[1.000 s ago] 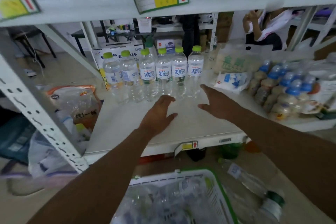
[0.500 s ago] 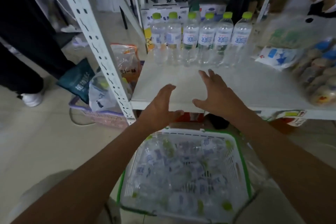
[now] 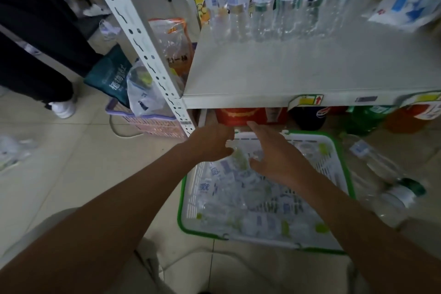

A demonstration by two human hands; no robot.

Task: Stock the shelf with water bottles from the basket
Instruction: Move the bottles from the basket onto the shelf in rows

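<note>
A white basket with a green rim (image 3: 344, 174) stands on the floor below the shelf, filled with several clear water bottles (image 3: 253, 200) lying on their sides. My left hand (image 3: 211, 141) and my right hand (image 3: 276, 155) hover over the basket's far end, fingers spread, holding nothing. On the white shelf (image 3: 274, 71) above, a row of several upright water bottles (image 3: 286, 0) stands at the back.
A perforated white shelf post (image 3: 143, 38) slants down to the left of the basket. Behind it sit a pink crate (image 3: 152, 124) with bags. A person's dark legs and white shoe (image 3: 63, 108) are at left. Loose bottles (image 3: 381, 174) lie right of the basket. Red boxes (image 3: 241, 116) sit under the shelf.
Both hands have come down from over the shelf to the basket. The view has tilted downward, so the basket now fills the lower middle.
</note>
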